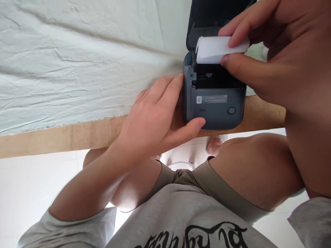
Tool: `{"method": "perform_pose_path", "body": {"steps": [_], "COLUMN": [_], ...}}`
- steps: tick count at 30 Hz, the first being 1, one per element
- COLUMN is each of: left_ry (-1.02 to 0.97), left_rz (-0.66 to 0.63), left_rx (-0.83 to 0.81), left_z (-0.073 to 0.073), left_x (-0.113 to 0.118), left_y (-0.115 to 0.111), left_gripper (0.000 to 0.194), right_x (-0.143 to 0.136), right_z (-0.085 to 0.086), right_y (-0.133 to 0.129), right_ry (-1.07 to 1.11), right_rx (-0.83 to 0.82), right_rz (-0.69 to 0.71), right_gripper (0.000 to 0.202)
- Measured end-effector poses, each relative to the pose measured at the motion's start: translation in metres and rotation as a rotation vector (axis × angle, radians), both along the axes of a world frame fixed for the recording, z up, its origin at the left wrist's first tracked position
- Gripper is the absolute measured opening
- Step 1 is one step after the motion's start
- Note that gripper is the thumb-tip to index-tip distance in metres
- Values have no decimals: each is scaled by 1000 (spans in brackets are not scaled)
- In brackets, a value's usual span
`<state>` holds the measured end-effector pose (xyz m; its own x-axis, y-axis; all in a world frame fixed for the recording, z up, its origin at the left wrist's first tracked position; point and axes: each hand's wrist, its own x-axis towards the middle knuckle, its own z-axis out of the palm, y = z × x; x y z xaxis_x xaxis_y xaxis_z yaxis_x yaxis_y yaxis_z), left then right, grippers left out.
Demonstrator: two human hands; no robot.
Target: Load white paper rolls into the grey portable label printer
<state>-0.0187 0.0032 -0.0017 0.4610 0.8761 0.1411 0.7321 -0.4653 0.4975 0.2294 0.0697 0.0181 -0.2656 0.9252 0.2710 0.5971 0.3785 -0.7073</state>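
**Paper roll held over an open label printer**

A small dark grey label printer [214, 100] sits at the near edge of a wooden table [64, 136], right of centre in the upper half of the frame. Its lid [207, 17] stands open, tilted back toward the top edge, and the paper bay below it is exposed. A power button [231, 110] and a pale sticker [212, 99] show on the front face.

The left hand [157, 117] steadies the printer from the left: its fingers lie against the side wall, and the thumb presses along the lower front edge. The hand is spread, not closed around anything.

The right hand [271, 58] comes in from the upper right and pinches a white paper roll [217, 50] between thumb below and forefinger on top. The roll hangs right above the open bay, at the bay's rim; whether it rests on the printer cannot be told.

A wrinkled white cloth [77, 62] covers the table across the upper left. Below, the person's bare knees, olive shorts [186, 179] and a grey printed shirt [181, 217] fill the lower frame above a pale floor [26, 186].
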Motion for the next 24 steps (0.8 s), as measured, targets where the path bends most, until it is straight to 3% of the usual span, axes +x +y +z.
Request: {"method": "perform_pose_path", "body": {"steps": [3, 14, 18, 24], "left_ry": [21, 18, -24, -24], "left_rz": [15, 26, 17, -40], "left_rx": [-27, -71, -62, 13], "left_z": [1, 0, 1, 2], "left_x": [1, 0, 1, 0], "left_y": [0, 0, -1, -2], "left_gripper": [73, 75, 78, 54], "right_x": [-1, 5, 7, 7], "right_z": [1, 10, 18, 22], "right_y": [-1, -9, -18, -20], "right_ry": [-119, -136, -182, -202], "right_rx": [18, 9, 27, 33], "right_rz": [-28, 58, 170, 342], "right_gripper": [18, 18, 20, 26]}}
